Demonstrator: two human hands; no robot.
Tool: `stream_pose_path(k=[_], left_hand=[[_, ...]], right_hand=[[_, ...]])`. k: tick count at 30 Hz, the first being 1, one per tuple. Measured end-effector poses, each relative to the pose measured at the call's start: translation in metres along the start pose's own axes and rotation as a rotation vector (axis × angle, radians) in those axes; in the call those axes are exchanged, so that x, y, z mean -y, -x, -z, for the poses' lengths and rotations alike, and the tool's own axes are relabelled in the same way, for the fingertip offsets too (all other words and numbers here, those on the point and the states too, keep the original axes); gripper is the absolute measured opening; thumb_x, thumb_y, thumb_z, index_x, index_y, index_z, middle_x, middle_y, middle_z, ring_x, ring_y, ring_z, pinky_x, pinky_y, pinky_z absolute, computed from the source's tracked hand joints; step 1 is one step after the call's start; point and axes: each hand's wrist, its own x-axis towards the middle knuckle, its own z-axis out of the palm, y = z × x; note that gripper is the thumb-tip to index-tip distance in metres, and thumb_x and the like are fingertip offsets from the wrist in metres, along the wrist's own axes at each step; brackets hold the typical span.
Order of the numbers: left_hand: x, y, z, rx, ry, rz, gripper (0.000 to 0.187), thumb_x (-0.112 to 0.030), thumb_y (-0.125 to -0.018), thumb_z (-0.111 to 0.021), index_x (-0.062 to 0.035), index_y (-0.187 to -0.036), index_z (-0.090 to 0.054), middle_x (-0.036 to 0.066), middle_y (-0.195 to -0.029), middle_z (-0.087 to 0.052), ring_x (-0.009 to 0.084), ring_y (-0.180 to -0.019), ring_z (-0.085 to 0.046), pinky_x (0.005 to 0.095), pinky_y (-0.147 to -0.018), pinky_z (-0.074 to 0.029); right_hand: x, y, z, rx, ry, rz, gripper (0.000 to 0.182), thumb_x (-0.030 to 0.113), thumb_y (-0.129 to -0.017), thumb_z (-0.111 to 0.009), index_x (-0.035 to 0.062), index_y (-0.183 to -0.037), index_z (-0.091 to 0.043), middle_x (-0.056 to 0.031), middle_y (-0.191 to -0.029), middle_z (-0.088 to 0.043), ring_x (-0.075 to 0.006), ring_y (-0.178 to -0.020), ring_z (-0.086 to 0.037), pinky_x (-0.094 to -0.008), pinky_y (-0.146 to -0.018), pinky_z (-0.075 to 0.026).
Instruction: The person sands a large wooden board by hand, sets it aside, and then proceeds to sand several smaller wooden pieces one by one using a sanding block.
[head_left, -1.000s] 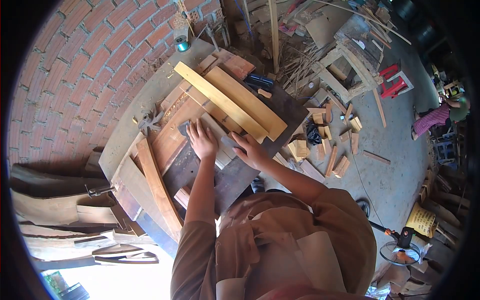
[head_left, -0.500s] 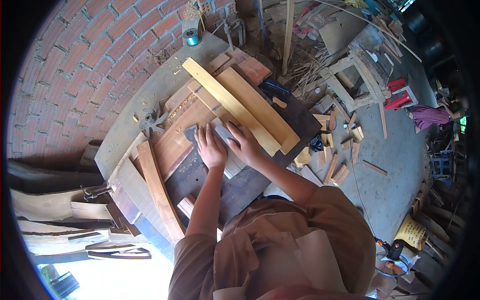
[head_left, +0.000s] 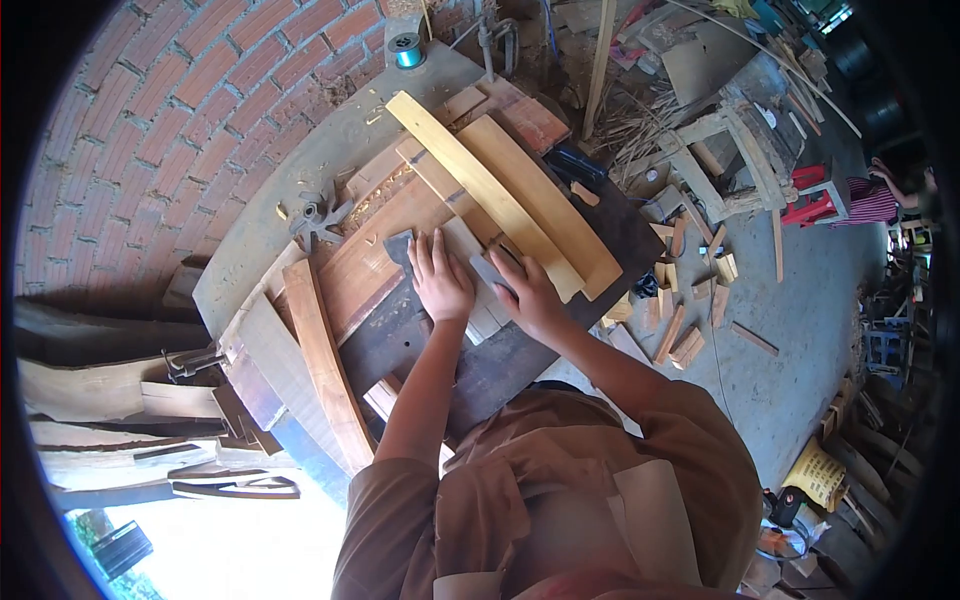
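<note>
My left hand lies flat with its fingers stretched out, at the left side of a pale grey wooden strip. Under its fingertips is the edge of a small dark flat piece. The fingers of my right hand are closed round a dark grey block, which rests on or against the strip; their contact is partly hidden. Just beyond the right hand, a long yellowish wooden bar lies slantwise beside a wider wooden board.
The dark worktable carries more planks, a loose long strip, a metal star-shaped handle and a blue spool. A brick wall stands at left. Wood offcuts litter the floor; another person is at far right.
My right hand with the dark block has moved towards my body and a little farther from my left hand. The left hand has barely shifted. The camera view has tilted slightly.
</note>
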Motion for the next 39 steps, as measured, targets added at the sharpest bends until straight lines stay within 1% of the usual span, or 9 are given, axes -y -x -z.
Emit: stream_pose_path(k=[7, 14, 17, 25, 28, 31, 33, 36, 39], left_hand=[[0.002, -0.001, -0.001, 0.009, -0.018, 0.002, 0.043, -0.016, -0.085, -0.043, -0.0063, -0.127, -0.042, 0.019, -0.132, -0.036, 0.0392, -0.126, -0.028, 0.0462, -0.101, -0.027], [0.0, 0.0, -0.002, 0.014, -0.003, 0.03, 0.044, -0.016, -0.085, -0.043, -0.0088, -0.128, -0.041, 0.017, -0.132, -0.036, 0.0383, -0.126, -0.028, 0.0464, -0.1, -0.028], [-0.001, 0.001, 0.0, 0.014, -0.004, 0.025, 0.044, -0.016, -0.085, -0.043, -0.0088, -0.128, -0.041, 0.017, -0.132, -0.036, 0.0381, -0.126, -0.028, 0.0463, -0.1, -0.028], [0.0, -0.001, -0.001, 0.002, -0.051, 0.004, 0.044, -0.015, -0.084, -0.043, -0.0061, -0.127, -0.042, 0.019, -0.132, -0.036, 0.0382, -0.126, -0.029, 0.0458, -0.1, -0.029], [-0.001, 0.0, 0.001, 0.021, -0.03, 0.008, 0.044, -0.015, -0.085, -0.043, -0.0064, -0.127, -0.041, 0.019, -0.131, -0.037, 0.0382, -0.126, -0.029, 0.0459, -0.1, -0.029], [-0.002, -0.001, 0.001, 0.008, -0.023, 0.006, 0.043, -0.016, -0.085, -0.042, -0.0067, -0.127, -0.041, 0.019, -0.131, -0.037, 0.0382, -0.126, -0.029, 0.0459, -0.1, -0.029], [-0.001, -0.001, 0.0, 0.003, -0.026, 0.004, 0.043, -0.016, -0.085, -0.042, -0.007, -0.128, -0.041, 0.019, -0.131, -0.036, 0.0381, -0.126, -0.029, 0.0461, -0.099, -0.029], [-0.001, 0.0, 0.0, 0.0, -0.025, 0.004, 0.043, -0.015, -0.085, -0.042, -0.007, -0.128, -0.041, 0.018, -0.131, -0.037, 0.038, -0.126, -0.029, 0.0463, -0.099, -0.029], [-0.001, -0.001, -0.001, -0.011, -0.03, -0.003, 0.043, -0.015, -0.085, -0.042, -0.0068, -0.127, -0.041, 0.018, -0.131, -0.037, 0.0382, -0.125, -0.029, 0.0462, -0.1, -0.029]], right_hand=[[-0.021, -0.095, -0.037, -0.017, -0.048, -0.138, 0.045, 0.021, -0.083, -0.055, 0.0137, -0.126, -0.045, -0.0219, -0.089, -0.048, -0.0378, -0.08, -0.052, -0.0424, -0.07, -0.044], [-0.022, 0.045, 0.011, 0.078, 0.005, -0.068, 0.053, 0.013, -0.082, -0.056, 0.0128, -0.132, -0.038, -0.0198, -0.092, -0.046, -0.0363, -0.079, -0.051, -0.0397, -0.068, -0.043], [-0.023, 0.058, 0.008, 0.074, 0.02, -0.075, 0.055, 0.02, -0.081, -0.057, 0.0179, -0.133, -0.037, -0.0188, -0.089, -0.045, -0.0361, -0.077, -0.051, -0.0418, -0.066, -0.045], [-0.017, -0.101, -0.039, -0.069, 0.138, 0.042, 0.05, 0.019, -0.08, -0.058, 0.0156, -0.128, -0.043, -0.0182, -0.086, -0.046, -0.0353, -0.076, -0.051, -0.0418, -0.066, -0.044], [-0.013, -0.079, -0.032, -0.056, 0.128, 0.078, 0.05, 0.019, -0.08, -0.058, 0.0169, -0.128, -0.043, -0.0179, -0.087, -0.046, -0.035, -0.076, -0.051, -0.0418, -0.066, -0.044], [-0.01, 0.002, 0.001, 0.078, 0.102, -0.032, 0.055, 0.017, -0.078, -0.058, 0.015, -0.129, -0.041, -0.018, -0.09, -0.046, -0.0345, -0.08, -0.05, -0.0421, -0.067, -0.045], [-0.023, 0.059, 0.004, 0.041, 0.057, -0.017, 0.058, 0.016, -0.077, -0.059, 0.0155, -0.131, -0.038, -0.0175, -0.09, -0.045, -0.0343, -0.078, -0.05, -0.0418, -0.067, -0.044], [-0.017, 0.068, 0.005, 0.057, 0.079, -0.006, 0.059, 0.015, -0.076, -0.059, 0.0157, -0.131, -0.039, -0.0175, -0.089, -0.045, -0.0345, -0.077, -0.05, -0.0417, -0.067, -0.044], [-0.012, -0.007, -0.016, -0.056, 0.155, 0.084, 0.053, 0.017, -0.077, -0.058, 0.0173, -0.128, -0.042, -0.0176, -0.087, -0.046, -0.0346, -0.077, -0.051, -0.0428, -0.065, -0.044]])
